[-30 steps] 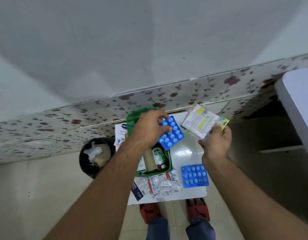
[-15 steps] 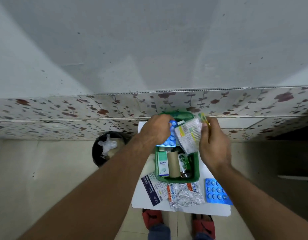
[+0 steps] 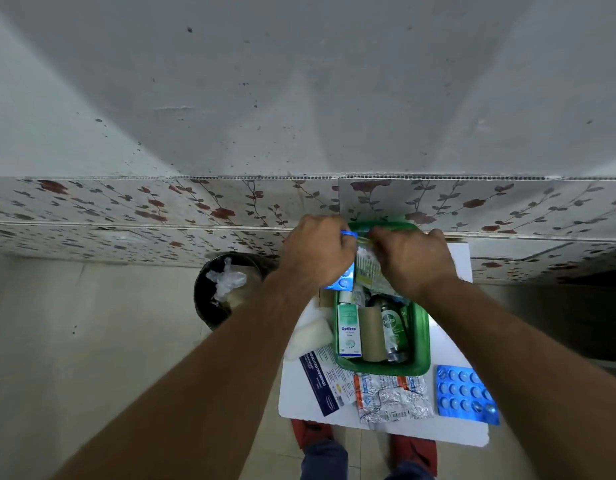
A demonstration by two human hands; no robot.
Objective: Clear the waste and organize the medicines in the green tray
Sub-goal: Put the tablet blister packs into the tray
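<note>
The green tray stands on a small white table by the wall. In it lie an Optibex box, a cardboard tube and a green Dettol bottle. My left hand grips a blue blister pack over the tray's far end. My right hand holds a white and green medicine strip right beside it, the two hands almost touching. The tray's far half is hidden under my hands.
On the table in front of the tray lie a blue-and-white leaflet, a crumpled silver foil strip and a second blue blister pack. A white pad sits at the table's left edge. A black bin with crumpled plastic stands on the floor to the left.
Both hands have come together and dropped over the tray's far end, carrying the blue blister pack and the medicine strip. The view has tilted down and centred on the table.
</note>
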